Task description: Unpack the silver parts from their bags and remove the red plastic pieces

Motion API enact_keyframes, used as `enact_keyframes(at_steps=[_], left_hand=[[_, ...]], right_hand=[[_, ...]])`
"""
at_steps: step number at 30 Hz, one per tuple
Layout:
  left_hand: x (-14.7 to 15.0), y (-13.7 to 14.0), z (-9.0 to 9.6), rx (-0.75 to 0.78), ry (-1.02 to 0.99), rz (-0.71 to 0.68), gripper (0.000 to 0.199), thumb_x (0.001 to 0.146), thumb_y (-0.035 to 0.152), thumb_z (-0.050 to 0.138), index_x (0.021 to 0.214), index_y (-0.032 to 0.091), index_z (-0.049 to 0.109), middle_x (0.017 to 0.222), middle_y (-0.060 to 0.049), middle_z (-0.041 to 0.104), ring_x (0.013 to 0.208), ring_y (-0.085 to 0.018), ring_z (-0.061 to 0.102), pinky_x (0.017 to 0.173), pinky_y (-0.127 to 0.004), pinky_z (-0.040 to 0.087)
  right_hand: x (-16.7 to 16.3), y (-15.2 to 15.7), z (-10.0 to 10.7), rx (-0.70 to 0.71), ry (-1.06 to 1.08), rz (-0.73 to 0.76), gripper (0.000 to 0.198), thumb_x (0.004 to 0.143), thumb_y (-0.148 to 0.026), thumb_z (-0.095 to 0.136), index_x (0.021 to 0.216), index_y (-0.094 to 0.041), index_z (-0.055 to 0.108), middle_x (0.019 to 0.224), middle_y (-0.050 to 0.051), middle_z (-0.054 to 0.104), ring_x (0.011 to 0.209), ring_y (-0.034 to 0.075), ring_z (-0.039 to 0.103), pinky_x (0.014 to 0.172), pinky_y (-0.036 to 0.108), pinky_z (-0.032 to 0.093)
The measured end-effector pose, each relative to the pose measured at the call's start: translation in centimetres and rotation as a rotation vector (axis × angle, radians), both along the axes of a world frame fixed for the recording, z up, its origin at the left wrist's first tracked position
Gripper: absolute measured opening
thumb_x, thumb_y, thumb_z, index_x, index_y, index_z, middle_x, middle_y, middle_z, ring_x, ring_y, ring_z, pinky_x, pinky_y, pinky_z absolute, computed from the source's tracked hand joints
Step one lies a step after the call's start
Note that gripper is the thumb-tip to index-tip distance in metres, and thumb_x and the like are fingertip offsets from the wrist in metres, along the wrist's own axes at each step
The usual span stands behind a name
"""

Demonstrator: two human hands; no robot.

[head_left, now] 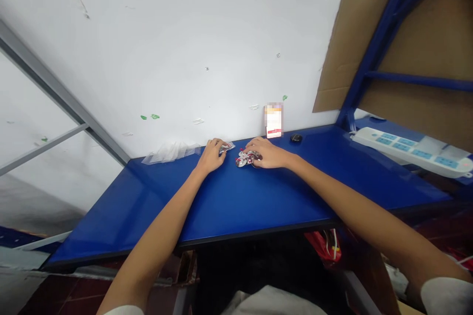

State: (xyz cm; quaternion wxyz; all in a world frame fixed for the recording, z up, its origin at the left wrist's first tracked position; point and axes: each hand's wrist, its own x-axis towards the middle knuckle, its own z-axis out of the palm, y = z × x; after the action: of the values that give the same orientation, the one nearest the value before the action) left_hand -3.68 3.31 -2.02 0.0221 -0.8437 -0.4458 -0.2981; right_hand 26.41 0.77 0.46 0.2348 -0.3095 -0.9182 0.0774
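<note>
On the far middle part of the blue table (236,202), my left hand (212,155) is closed with its fingertips on a small clear plastic packet (228,146); something shiny with a bit of red shows inside. To its right, my right hand (268,152) curls over a small heap of round silver and red pieces (243,159), fingers gripping into them. Their exact kind is too small to make out. Part of the heap is hidden under my right fingers. The two hands are a short gap apart.
A stack of clear plastic bags (170,151) lies at the table's back left against the wall. Behind my right hand a lit phone (274,120) leans on the wall, with a small black object (296,138) beside it. A white power strip (410,150) sits at the right.
</note>
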Motion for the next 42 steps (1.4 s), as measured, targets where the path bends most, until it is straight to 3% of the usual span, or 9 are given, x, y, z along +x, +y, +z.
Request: enact_keyframes(at_steps=[4, 10, 13, 16, 21, 24, 32, 38, 42], left_hand=[[-0.3, 1.1, -1.1, -0.072, 0.054, 0.01, 0.048, 0.099, 0.033, 0.064, 0.145, 0.02, 0.066, 0.154, -0.017, 0.059, 0.143, -0.038, 0.052, 0.123, -0.057, 0.039], [-0.3, 1.9, -1.0, -0.14, -0.124, 0.08, 0.027, 0.1, 0.03, 0.063, 0.124, 0.024, 0.076, 0.121, -0.014, 0.078, 0.118, -0.033, 0.071, 0.11, -0.048, 0.051], [-0.1, 1.7, -0.4, -0.268, -0.456, 0.138, 0.019, 0.1, 0.034, 0.065, 0.111, 0.023, 0.076, 0.103, -0.012, 0.08, 0.101, -0.03, 0.076, 0.094, -0.044, 0.06], [1.0, 0.8, 0.5, -0.582, -0.913, 0.02, 0.022, 0.1, 0.038, 0.065, 0.106, 0.018, 0.072, 0.101, -0.012, 0.078, 0.092, -0.027, 0.079, 0.082, -0.04, 0.064], [4.1, -1.8, 2.3, -0.887, -1.346, -0.286, 0.021, 0.094, 0.033, 0.074, 0.103, 0.015, 0.068, 0.112, -0.014, 0.078, 0.1, -0.024, 0.079, 0.1, -0.042, 0.063], [5.9, -3.3, 2.9, -0.902, -1.375, -0.347, 0.027, 0.089, 0.029, 0.084, 0.106, 0.014, 0.069, 0.115, -0.011, 0.078, 0.103, -0.022, 0.077, 0.108, -0.043, 0.06], [6.6, -4.4, 3.6, -0.904, -1.411, -0.276, 0.018, 0.095, 0.029, 0.074, 0.104, 0.013, 0.072, 0.106, -0.01, 0.078, 0.092, -0.022, 0.076, 0.104, -0.047, 0.061], [6.3, -4.4, 2.9, -1.071, -1.461, -0.3, 0.02, 0.091, 0.026, 0.067, 0.105, 0.012, 0.07, 0.105, -0.015, 0.078, 0.101, -0.033, 0.08, 0.1, -0.048, 0.062], [6.8, -4.5, 2.2, -1.098, -1.421, -0.341, 0.02, 0.092, 0.027, 0.072, 0.107, 0.013, 0.071, 0.109, -0.014, 0.079, 0.101, -0.032, 0.081, 0.098, -0.044, 0.063]], right_hand=[[-0.2, -0.3, 0.7, 0.044, 0.126, -0.051, 0.033, 0.095, -0.02, 0.063, 0.125, -0.02, 0.077, 0.123, 0.014, 0.073, 0.12, 0.033, 0.063, 0.107, 0.048, 0.049], [-0.7, -0.3, 0.9, 0.011, 0.315, -0.12, 0.033, 0.1, -0.012, 0.05, 0.114, -0.02, 0.078, 0.11, 0.01, 0.078, 0.1, 0.025, 0.071, 0.092, 0.039, 0.054], [-1.0, -0.5, 0.7, -0.01, 0.346, -0.137, 0.032, 0.1, -0.011, 0.051, 0.112, -0.021, 0.078, 0.11, 0.008, 0.079, 0.098, 0.024, 0.073, 0.09, 0.037, 0.054], [-1.7, -0.7, 0.3, -0.069, 0.397, -0.15, 0.026, 0.1, -0.016, 0.057, 0.114, -0.021, 0.078, 0.11, 0.008, 0.08, 0.096, 0.024, 0.074, 0.092, 0.038, 0.056], [-3.4, -0.8, -0.3, -0.454, 0.645, -0.179, 0.032, 0.102, -0.04, 0.067, 0.127, -0.02, 0.07, 0.107, 0.008, 0.081, 0.086, 0.021, 0.078, 0.079, 0.033, 0.06], [-4.0, -0.7, -0.4, -0.596, 0.749, -0.154, 0.038, 0.097, -0.051, 0.072, 0.117, -0.019, 0.07, 0.098, 0.007, 0.079, 0.075, 0.019, 0.075, 0.066, 0.028, 0.057], [-3.1, -0.6, 0.2, -0.544, 0.826, -0.132, 0.043, 0.083, -0.062, 0.08, 0.081, -0.02, 0.068, 0.08, 0.002, 0.073, 0.076, 0.02, 0.069, 0.068, 0.03, 0.053], [-1.0, 0.3, 1.8, -0.406, 0.652, -0.181, 0.039, 0.087, -0.056, 0.076, 0.082, -0.018, 0.076, 0.079, 0.005, 0.076, 0.073, 0.02, 0.067, 0.069, 0.031, 0.049], [-0.7, 0.2, 2.3, -0.361, 0.592, -0.155, 0.035, 0.091, -0.053, 0.071, 0.084, -0.019, 0.075, 0.083, 0.006, 0.078, 0.076, 0.021, 0.07, 0.071, 0.032, 0.052]])
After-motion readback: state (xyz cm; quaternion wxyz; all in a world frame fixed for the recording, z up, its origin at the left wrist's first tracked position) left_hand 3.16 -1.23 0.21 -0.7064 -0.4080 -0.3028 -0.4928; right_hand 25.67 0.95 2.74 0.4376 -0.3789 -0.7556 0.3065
